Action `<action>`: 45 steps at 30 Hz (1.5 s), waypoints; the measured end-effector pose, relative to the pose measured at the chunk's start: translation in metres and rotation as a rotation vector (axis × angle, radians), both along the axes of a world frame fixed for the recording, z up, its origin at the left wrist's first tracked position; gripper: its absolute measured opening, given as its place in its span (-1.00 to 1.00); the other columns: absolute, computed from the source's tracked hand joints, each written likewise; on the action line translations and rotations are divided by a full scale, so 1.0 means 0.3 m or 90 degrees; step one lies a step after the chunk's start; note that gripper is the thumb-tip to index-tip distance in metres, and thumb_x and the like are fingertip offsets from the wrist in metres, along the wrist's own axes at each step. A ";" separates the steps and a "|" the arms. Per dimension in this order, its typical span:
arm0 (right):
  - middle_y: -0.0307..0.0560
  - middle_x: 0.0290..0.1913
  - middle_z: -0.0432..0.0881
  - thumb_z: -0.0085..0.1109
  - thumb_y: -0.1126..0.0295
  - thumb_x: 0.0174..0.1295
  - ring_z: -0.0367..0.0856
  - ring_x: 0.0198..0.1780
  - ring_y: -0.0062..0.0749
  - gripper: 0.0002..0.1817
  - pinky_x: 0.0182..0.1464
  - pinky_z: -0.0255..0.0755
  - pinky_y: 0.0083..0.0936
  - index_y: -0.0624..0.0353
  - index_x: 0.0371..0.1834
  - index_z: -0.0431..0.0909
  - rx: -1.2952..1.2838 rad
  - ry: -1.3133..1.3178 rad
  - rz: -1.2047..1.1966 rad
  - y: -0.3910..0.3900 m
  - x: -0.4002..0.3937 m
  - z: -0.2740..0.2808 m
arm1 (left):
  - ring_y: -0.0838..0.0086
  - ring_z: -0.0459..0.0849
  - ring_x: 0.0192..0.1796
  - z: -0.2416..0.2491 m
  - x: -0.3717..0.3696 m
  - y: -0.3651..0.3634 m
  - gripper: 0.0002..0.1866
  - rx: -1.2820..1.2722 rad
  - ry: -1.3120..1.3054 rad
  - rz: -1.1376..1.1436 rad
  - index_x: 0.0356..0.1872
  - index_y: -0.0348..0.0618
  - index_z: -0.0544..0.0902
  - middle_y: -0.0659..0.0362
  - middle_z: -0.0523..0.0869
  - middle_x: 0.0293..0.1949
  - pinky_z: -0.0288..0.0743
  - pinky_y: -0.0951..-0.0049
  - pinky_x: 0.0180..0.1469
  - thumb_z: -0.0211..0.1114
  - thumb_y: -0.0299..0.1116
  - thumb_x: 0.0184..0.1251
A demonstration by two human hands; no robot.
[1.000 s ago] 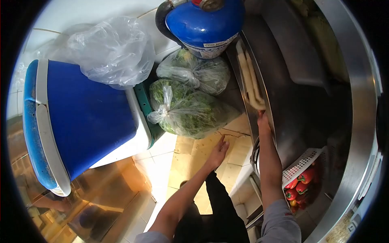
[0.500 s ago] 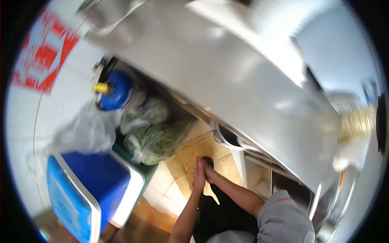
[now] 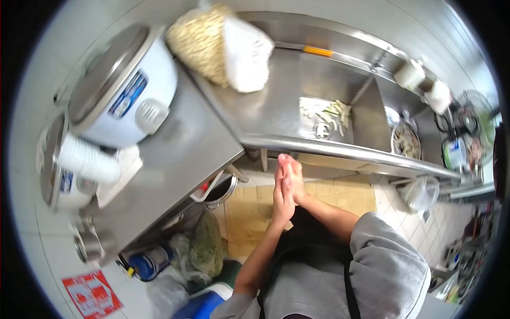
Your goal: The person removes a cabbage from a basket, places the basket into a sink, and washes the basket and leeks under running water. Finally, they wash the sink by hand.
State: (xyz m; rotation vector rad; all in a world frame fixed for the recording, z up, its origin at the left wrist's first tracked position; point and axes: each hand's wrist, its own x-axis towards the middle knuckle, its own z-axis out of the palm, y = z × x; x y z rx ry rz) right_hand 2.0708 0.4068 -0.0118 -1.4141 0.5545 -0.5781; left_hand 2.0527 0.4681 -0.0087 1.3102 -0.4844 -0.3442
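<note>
Near the frame's centre, the left hand [image 3: 282, 199] and right hand [image 3: 296, 183] are pressing together flat, unclenched and grasping nothing visible, fingers pointing up-frame toward the steel sink [image 3: 329, 148] at upper centre-right, whose long front rim is running crosswise near both.

White tiled walls [image 3: 48, 255] enclose the work area. A stainless-steel counter [image 3: 186, 133] extends along the left side. A stainless-steel sink unit [image 3: 281, 101] occupies the far side. Tan sheeting [image 3: 244, 212] covers part of the pale tiled floor [image 3: 419, 228]. Bright light reflects off the metal surfaces.
</note>
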 end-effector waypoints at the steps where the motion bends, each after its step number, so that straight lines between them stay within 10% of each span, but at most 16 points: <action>1: -0.32 -0.68 0.16 -0.08 0.12 0.23 0.08 -0.57 -0.62 -0.60 -0.57 0.05 -0.54 0.19 -0.63 0.26 -0.042 -0.021 -0.019 -0.088 -0.005 0.022 | 0.37 0.24 0.25 0.055 0.008 -0.067 -0.52 -0.002 -0.032 -0.032 0.23 -0.32 0.17 0.02 0.28 0.22 0.06 0.47 0.26 -0.15 -0.25 0.38; 8: -0.03 -0.74 0.42 -0.11 0.09 0.25 0.36 -0.66 -0.46 -0.49 -0.53 0.29 -0.47 0.30 -0.69 0.46 -0.287 0.095 0.028 -0.714 -0.012 0.107 | 0.45 0.53 -0.02 0.118 0.189 -0.456 -0.66 0.008 -0.026 -0.181 0.07 -0.41 0.37 0.01 0.53 -0.01 0.36 0.51 0.06 0.02 -0.46 0.32; 13: 0.05 -0.37 0.57 0.07 0.35 0.11 0.56 -0.36 -0.16 -0.80 -0.32 0.38 -0.34 0.28 -0.47 0.52 -0.516 0.140 -0.300 -1.479 0.030 0.074 | 0.51 0.54 -0.07 0.033 0.401 -0.689 -0.68 0.152 0.038 -0.227 -0.01 -0.42 0.45 0.05 0.58 -0.08 0.35 0.56 0.04 0.05 -0.39 0.31; 19: 0.12 0.21 0.24 -0.07 0.49 0.08 0.24 0.20 -0.03 -0.56 0.18 0.20 -0.29 0.26 0.10 0.27 -0.966 0.352 -0.331 -2.304 0.198 -0.006 | 0.49 0.51 -0.01 -0.193 0.578 -1.096 -0.62 0.378 0.053 -0.321 0.06 -0.29 0.42 0.06 0.58 -0.07 0.34 0.56 0.02 0.06 -0.27 0.31; 22: 0.19 0.27 0.14 -0.20 0.47 0.12 0.14 0.28 -0.05 -0.51 0.24 0.10 -0.20 0.34 0.18 0.18 -0.878 0.526 -0.206 -2.499 0.259 -0.113 | 0.48 0.52 -0.03 -0.324 0.610 -1.195 -0.58 0.490 0.076 -0.366 0.08 -0.26 0.42 0.06 0.58 -0.07 0.35 0.52 0.01 0.09 -0.23 0.27; 26: 0.20 0.29 0.10 -0.20 0.44 0.13 0.03 0.33 -0.04 -0.46 0.28 0.02 -0.18 0.35 0.24 0.08 -0.691 0.545 -0.140 -2.534 0.241 -0.299 | 0.48 0.56 -0.17 -0.538 0.627 -1.262 -0.61 0.518 0.087 -0.303 0.03 -0.29 0.45 0.05 0.62 -0.17 0.39 0.53 -0.09 0.11 -0.26 0.25; 29: 0.21 0.29 0.09 -0.16 0.45 0.12 0.03 0.33 -0.02 -0.43 0.25 0.05 -0.19 0.30 0.26 0.07 -0.855 0.617 -0.208 -2.456 0.239 -0.274 | 0.51 0.54 -0.20 -0.627 0.652 -1.340 -0.60 0.561 0.120 -0.344 0.06 -0.25 0.43 0.15 0.61 -0.20 0.39 0.55 -0.09 0.10 -0.26 0.26; 31: 0.21 0.20 0.22 -0.09 0.50 0.09 0.16 0.24 -0.02 -0.50 0.15 0.14 -0.20 0.26 0.18 0.20 -0.848 0.431 -0.332 -2.323 0.260 -0.178 | 0.56 0.52 -0.29 -0.765 0.666 -1.405 -0.63 0.567 0.123 -0.338 0.03 -0.24 0.46 0.19 0.60 -0.24 0.41 0.55 -0.20 0.12 -0.29 0.24; 34: 0.04 -0.33 0.46 -0.02 0.57 0.05 0.42 -0.23 -0.07 -0.87 -0.11 0.30 -0.25 0.27 -0.31 0.45 -0.381 0.058 -0.346 -2.013 0.334 -0.233 | 0.65 0.50 -0.34 -0.926 0.633 -1.512 -0.69 0.460 0.363 -0.258 -0.02 -0.15 0.49 0.23 0.60 -0.27 0.37 0.63 -0.36 0.15 -0.34 0.21; 37: 0.13 -0.38 0.59 0.01 0.32 0.12 0.57 -0.28 -0.04 -0.78 -0.19 0.41 -0.28 0.25 -0.33 0.55 -0.273 0.457 -0.039 -1.777 0.393 -0.573 | 0.57 0.57 -0.35 -0.976 0.597 -1.619 -0.77 0.364 0.598 -0.209 -0.10 -0.14 0.53 0.22 0.62 -0.32 0.40 0.61 -0.43 0.08 -0.41 0.23; 40: 0.20 -0.35 0.58 0.06 0.21 -0.02 0.56 -0.22 -0.03 -0.70 -0.17 0.44 -0.26 0.25 -0.46 0.60 -0.385 0.693 0.354 -1.680 0.393 -1.132 | 0.21 0.62 -0.32 -1.179 0.560 -1.555 -0.82 0.569 0.218 -0.055 -0.33 -0.22 0.62 -0.01 0.64 -0.37 0.45 0.32 -0.25 0.11 -0.45 0.06; 42: 0.14 -0.18 0.56 0.08 0.08 -0.05 0.51 -0.09 0.01 -0.54 -0.09 0.41 -0.23 0.29 -0.24 0.52 -0.242 0.786 0.187 -1.569 0.358 -1.487 | 0.21 0.62 -0.31 -1.230 0.546 -1.449 -0.82 0.614 0.240 -0.005 -0.31 -0.22 0.61 -0.01 0.64 -0.37 0.45 0.33 -0.24 0.09 -0.43 0.09; 45: 0.12 0.09 0.37 0.08 0.01 0.00 0.34 0.12 -0.07 -0.39 0.11 0.14 0.01 0.24 0.01 0.31 -0.177 0.876 0.048 -1.453 0.481 -1.306 | 0.21 0.62 -0.30 -1.359 0.581 -1.354 -0.80 0.656 0.272 0.079 -0.26 -0.24 0.58 -0.01 0.64 -0.37 0.45 0.33 -0.22 0.07 -0.40 0.15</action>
